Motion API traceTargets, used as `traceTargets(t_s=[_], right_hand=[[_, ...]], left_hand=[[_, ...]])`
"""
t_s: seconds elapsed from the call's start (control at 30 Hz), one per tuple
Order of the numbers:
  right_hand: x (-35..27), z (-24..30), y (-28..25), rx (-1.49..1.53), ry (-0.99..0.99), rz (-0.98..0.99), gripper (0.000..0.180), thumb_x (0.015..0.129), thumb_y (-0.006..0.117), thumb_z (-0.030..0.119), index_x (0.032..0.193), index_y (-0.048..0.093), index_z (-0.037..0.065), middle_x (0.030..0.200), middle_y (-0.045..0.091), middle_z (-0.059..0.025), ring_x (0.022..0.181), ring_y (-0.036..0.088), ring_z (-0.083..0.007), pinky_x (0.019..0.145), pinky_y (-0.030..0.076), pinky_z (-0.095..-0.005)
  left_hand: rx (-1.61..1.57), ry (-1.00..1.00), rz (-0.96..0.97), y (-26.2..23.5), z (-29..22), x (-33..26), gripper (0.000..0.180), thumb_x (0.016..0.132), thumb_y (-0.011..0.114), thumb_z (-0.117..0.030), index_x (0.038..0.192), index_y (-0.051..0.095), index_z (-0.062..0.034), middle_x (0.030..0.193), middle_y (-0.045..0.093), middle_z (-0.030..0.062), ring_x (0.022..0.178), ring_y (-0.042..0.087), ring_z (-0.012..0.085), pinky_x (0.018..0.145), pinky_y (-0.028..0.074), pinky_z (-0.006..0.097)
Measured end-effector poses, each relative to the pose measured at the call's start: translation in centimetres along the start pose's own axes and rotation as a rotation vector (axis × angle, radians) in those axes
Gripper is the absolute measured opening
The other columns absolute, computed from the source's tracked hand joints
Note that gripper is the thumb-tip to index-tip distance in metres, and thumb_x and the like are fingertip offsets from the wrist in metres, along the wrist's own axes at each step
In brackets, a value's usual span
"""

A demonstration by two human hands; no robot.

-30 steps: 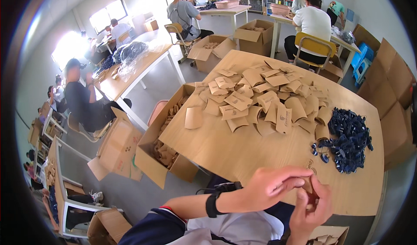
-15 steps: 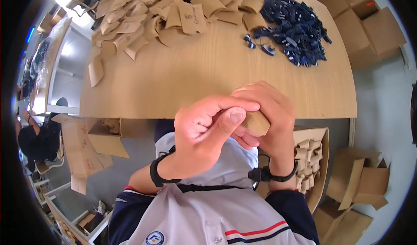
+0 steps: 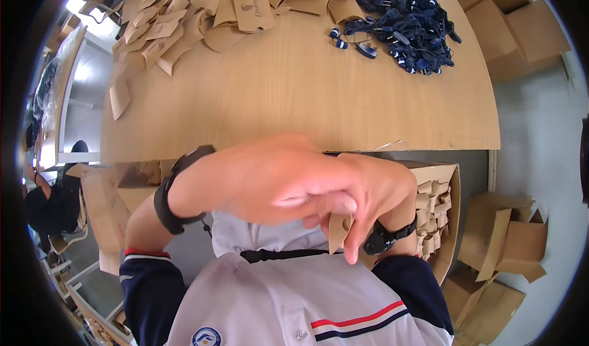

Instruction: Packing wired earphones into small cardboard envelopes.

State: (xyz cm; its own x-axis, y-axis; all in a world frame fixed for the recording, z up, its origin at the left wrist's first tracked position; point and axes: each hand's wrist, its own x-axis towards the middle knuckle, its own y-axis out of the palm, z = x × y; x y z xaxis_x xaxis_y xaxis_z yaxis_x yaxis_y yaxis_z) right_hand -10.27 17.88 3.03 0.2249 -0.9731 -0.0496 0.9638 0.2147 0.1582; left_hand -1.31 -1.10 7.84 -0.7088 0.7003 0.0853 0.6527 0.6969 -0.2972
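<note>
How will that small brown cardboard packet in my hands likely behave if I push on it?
The packet seems fairly stiff, its visible edge crisp. It's probably light, being small and apparently thin-walled, though any contents are hidden. Hard pressing might crease such thin card.

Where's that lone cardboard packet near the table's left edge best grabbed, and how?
I'd probably pinch the lone packet across the middle of its long edges, coming from above and the right. It lies end-on to the person, bare tabletop on its right; other packets lie beyond it.
</note>
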Motion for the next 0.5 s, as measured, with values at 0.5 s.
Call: traceTargets(t_s=[0.5], right_hand=[[-3.4,1.5,5.4,-0.219,-0.302,-1.37,0.066,0.073,0.078,0.034,0.12,0.05,-0.002,0.104,0.06,-0.0122,0.093,0.062,-0.0228,0.086,0.051,-0.0345]], left_hand=[[0.991,0.24,-0.688,3.3,0.7,1.3,0.083,0.071,0.084,-0.032,0.139,0.044,-0.0055,0.13,0.061,0.0185,0.117,0.06,0.0341,0.102,0.04,0.057]])
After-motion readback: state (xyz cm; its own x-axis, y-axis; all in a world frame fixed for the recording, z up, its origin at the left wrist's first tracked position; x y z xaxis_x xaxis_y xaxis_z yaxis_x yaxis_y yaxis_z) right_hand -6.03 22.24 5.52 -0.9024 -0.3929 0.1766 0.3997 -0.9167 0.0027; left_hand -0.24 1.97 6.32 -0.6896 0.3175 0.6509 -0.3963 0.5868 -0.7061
